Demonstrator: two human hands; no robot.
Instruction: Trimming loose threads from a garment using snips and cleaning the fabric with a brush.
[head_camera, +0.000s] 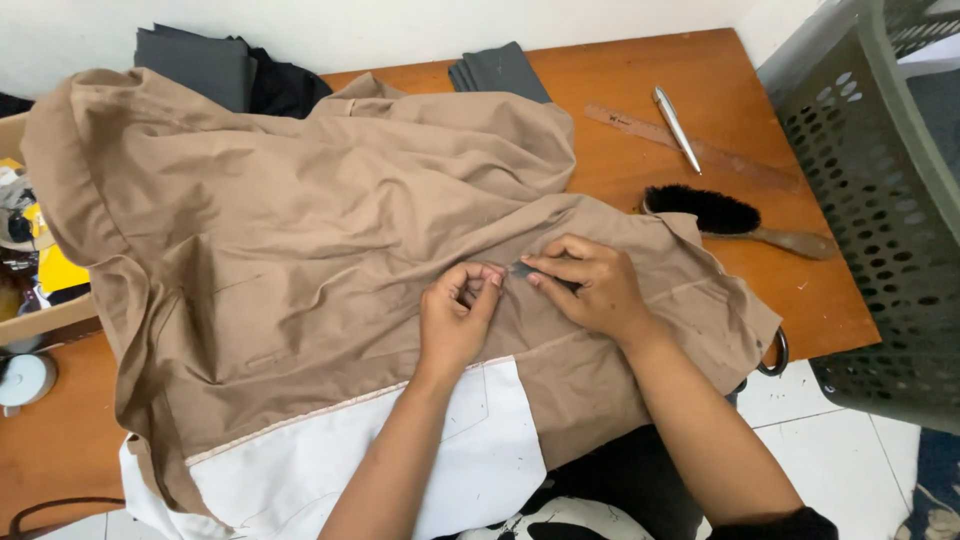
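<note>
Here the tan garment (300, 230) lies spread flat over the wooden table (780, 290), so its seam stays taut. The left hand (455, 320) pinches the cloth with narrowed fingers, while the right hand (590, 285) grips a small dark tool (522, 269) just beside it.

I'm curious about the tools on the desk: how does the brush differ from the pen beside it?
The brush has a wooden handle and dark bristles; the pen is smooth, shiny and silvery. The brush is thicker and bulkier, the pen slim. The brush lies on bare table at the tan cloth's edge; the pen rests across a ruler. Both lie untouched, away from the hands.
</note>
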